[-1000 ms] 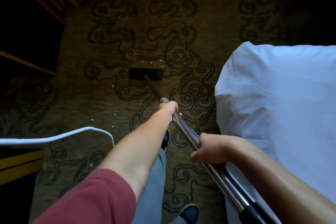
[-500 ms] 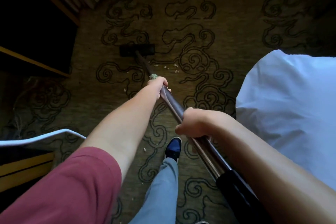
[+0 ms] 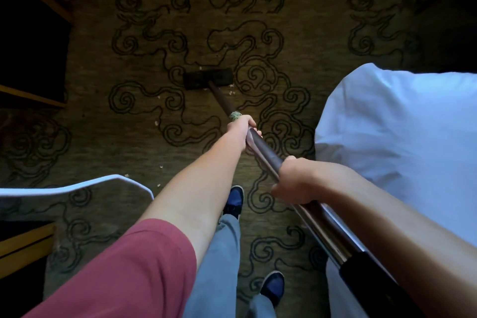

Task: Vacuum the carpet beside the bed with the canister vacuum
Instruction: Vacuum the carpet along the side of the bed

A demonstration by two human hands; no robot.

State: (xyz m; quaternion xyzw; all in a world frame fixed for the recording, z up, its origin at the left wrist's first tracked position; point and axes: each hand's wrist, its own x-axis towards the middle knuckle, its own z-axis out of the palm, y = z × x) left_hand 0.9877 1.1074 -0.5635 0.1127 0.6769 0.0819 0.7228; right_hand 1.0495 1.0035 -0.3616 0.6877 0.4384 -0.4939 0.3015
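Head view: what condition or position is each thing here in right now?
Left hand: grips the wand, farther down.
Right hand: grips the wand, nearer the body.
Wand: slanted down to the floor head.
Floor head: flat on the carpet.
Carpet: pale crumbs scattered on it.
Bed: covered in white sheet.

The vacuum wand (image 3: 268, 160) is smooth metal, dark and glossy, with a bright polished streak along its lower length; it ends in a matt black hose cuff (image 3: 371, 279) that looks like plastic. The floor nozzle (image 3: 207, 79) is dull black, its material unclear. The carpet (image 3: 296, 20) is a rough, matt woven pile, olive-brown with dark scroll lines. The bed sheet (image 3: 402, 131) is soft white cloth, smooth with light creases. The wooden furniture edge (image 3: 25, 242) at the left has a faint satin sheen. The sleeve (image 3: 124, 271) is matt red cloth.
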